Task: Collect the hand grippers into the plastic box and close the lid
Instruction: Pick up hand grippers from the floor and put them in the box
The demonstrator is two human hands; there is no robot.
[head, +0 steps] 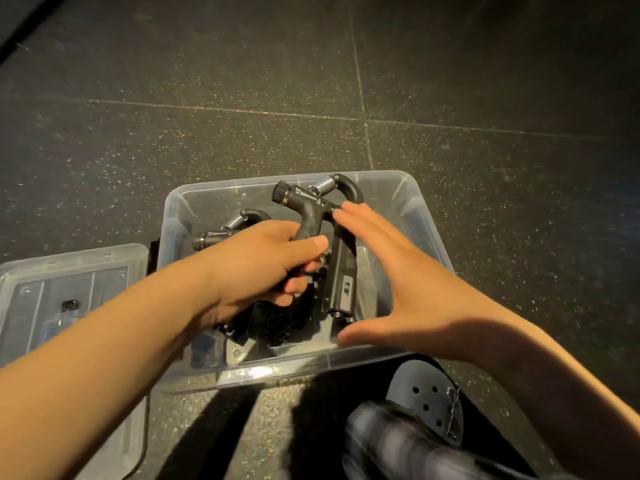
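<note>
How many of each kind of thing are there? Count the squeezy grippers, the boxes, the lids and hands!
Black hand grippers with metal springs: 2 plain to see, one in the left hand, one behind it; the dark heap below may hide more
Clear plastic box: 1
Clear plastic lid: 1
Grey holed clog: 1
Hands: 2, counting the open right hand
Total: 7

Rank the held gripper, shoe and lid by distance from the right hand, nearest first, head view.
1. Held gripper, just left of the right hand.
2. Shoe, below the hand.
3. Lid, far left on the floor.
</note>
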